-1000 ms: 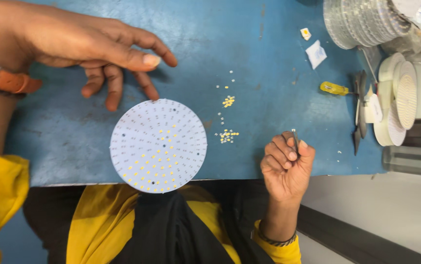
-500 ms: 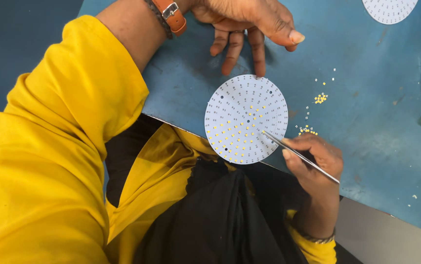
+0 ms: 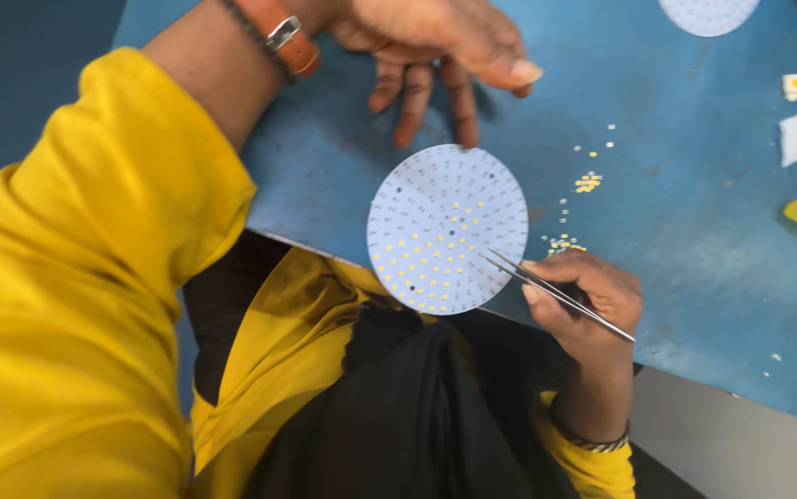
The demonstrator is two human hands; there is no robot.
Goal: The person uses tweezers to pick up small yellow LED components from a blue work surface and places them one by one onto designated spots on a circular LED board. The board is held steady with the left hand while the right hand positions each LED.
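right hand (image 3: pixel 583 296) pinches tweezers (image 3: pixel 556 294), tips at rim of round white board (image 3: pixel 447 229), likely for fine placing | left hand (image 3: pixel 435 46) spread, fingertips by board's far edge, seemingly steadying | board at near edge of blue tabletop (image 3: pixel 694 212) | loose yellow chips (image 3: pixel 587 183) beside; scuffed surface, room unseen

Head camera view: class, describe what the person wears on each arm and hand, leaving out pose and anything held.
The left hand is bare; its wrist carries an orange strap with a silver metal buckle beside a thin dark band, and a bright yellow sleeve is pushed up the forearm. The right hand is bare too, with a dark beaded bracelet above a yellow cuff.
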